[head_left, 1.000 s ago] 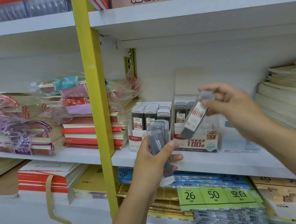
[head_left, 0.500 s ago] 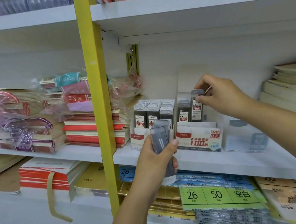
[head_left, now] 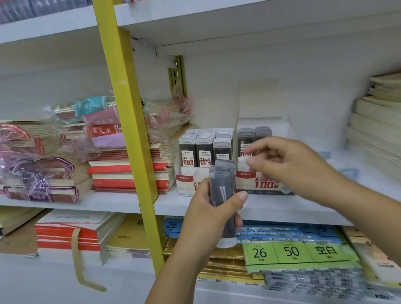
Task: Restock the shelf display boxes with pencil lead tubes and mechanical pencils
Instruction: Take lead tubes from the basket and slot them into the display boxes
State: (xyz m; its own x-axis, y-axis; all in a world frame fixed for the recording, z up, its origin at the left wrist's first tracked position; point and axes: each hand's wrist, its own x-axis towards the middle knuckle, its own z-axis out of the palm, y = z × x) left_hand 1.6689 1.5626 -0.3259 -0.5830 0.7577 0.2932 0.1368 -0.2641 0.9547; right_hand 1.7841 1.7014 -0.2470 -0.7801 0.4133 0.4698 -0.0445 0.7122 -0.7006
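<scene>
Your left hand grips spare lead tubes near the display box, feeding your empty, loose-fingered right hand.

This is a stationery shop, its goods laid out for sale on white shelves carried by a yellow upright. To the left, bundles of exercise books lie stacked in torn clear wrapping, many copies of the same title, with a red-edged stack beside them. Right of the upright stand two printed cardboard display boxes, holding upright rows of identical labelled lead tubes. On the shelf below lie flat packs, one with a green label reading 26 and 50. At far right, cream booklets are piled high.
</scene>
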